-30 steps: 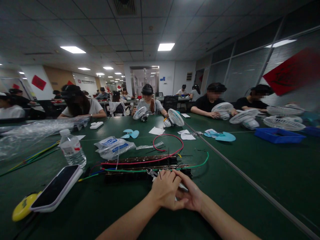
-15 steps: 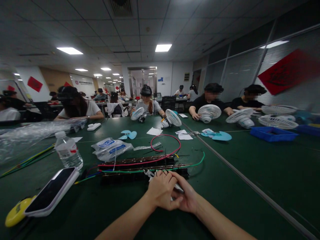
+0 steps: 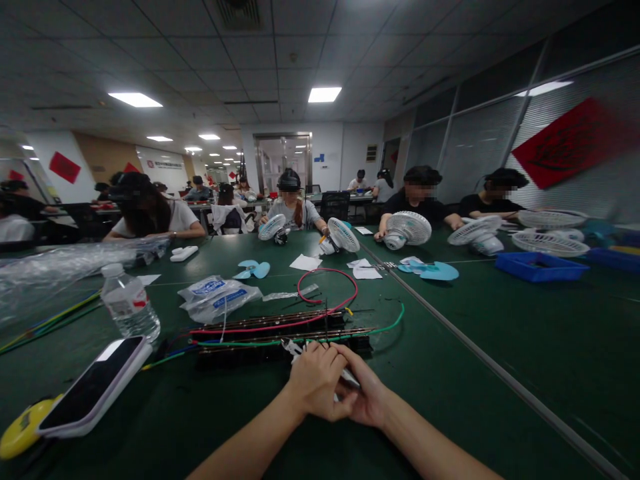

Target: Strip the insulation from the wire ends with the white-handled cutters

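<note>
My left hand (image 3: 316, 381) and my right hand (image 3: 369, 395) are closed together in front of me. They are wrapped round a silver pliers-like tool (image 3: 291, 347), whose jaw end sticks out past the left hand's knuckles. Part of its body shows between the hands; the rest is hidden. The fingers touch the near edge of a long black rail assembly (image 3: 235, 359) with copper-coloured strips. A green wire (image 3: 395, 325) and a red wire (image 3: 327, 272) lie along it. A thin black strip (image 3: 327, 317) stands up just beyond my fingers.
Left of me are a phone (image 3: 95, 387), a yellow tape measure-like object (image 3: 25, 428) and a water bottle (image 3: 131, 307). Beyond the rails lie plastic bags (image 3: 217, 298) and blue fan blades (image 3: 253, 269). Co-workers handle white fans (image 3: 407, 230) across the table; a blue tray (image 3: 540, 267) stands right.
The whole view has shifted slightly, with things sitting a little further left in the picture. Both hands keep the same grip on the tool at the rails.
</note>
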`<action>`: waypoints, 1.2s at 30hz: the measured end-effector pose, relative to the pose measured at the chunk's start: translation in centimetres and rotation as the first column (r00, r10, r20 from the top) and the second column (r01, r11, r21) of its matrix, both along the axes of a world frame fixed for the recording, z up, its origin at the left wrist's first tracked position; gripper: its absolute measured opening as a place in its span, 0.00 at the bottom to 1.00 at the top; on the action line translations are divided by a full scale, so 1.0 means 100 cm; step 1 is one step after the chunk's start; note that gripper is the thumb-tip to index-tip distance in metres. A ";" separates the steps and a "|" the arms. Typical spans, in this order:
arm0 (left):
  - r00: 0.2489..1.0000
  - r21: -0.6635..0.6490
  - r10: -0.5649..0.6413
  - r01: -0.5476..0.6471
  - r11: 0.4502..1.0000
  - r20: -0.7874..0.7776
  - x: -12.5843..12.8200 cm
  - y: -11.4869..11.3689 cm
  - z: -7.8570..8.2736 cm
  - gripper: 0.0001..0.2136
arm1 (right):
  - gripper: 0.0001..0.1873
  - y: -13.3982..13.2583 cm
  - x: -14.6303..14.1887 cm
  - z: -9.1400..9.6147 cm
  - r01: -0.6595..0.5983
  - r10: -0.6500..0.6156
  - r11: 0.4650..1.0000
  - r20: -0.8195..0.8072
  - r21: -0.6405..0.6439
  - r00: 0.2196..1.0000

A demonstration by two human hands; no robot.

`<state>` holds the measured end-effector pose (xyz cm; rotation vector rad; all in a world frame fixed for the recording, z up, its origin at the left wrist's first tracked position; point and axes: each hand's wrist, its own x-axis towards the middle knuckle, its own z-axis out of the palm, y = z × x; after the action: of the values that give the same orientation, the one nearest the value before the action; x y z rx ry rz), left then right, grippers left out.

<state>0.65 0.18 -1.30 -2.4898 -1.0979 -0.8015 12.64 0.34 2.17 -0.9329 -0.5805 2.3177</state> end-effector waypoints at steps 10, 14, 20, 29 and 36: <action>1.000 0.010 -0.021 0.021 1.000 0.013 0.000 0.001 0.002 0.19 | 0.12 -0.003 -0.002 0.004 0.083 -0.086 0.992 -0.031 -0.093 0.996; 0.999 0.007 -0.029 0.029 1.000 0.025 -0.001 -0.001 0.003 0.19 | 0.11 -0.003 -0.001 0.004 0.075 -0.079 0.994 -0.044 -0.074 0.996; 0.997 -0.013 -0.073 0.073 0.997 0.040 -0.003 -0.003 0.003 0.19 | 0.11 -0.003 -0.001 0.000 0.045 -0.051 0.995 -0.077 -0.087 0.996; 0.999 -0.011 -0.050 0.050 0.999 0.010 -0.004 -0.001 0.000 0.16 | 0.13 0.004 -0.002 -0.011 -0.033 0.026 0.997 -0.102 -0.073 0.994; 1.000 0.000 -0.015 0.015 1.000 0.019 -0.003 -0.004 -0.001 0.15 | 0.15 0.008 -0.001 -0.020 -0.077 0.071 0.995 -0.080 -0.068 0.994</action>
<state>0.33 -0.26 -1.38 -2.4987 -1.0870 -0.8304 12.54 1.19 0.20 -0.8627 -0.5118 2.4429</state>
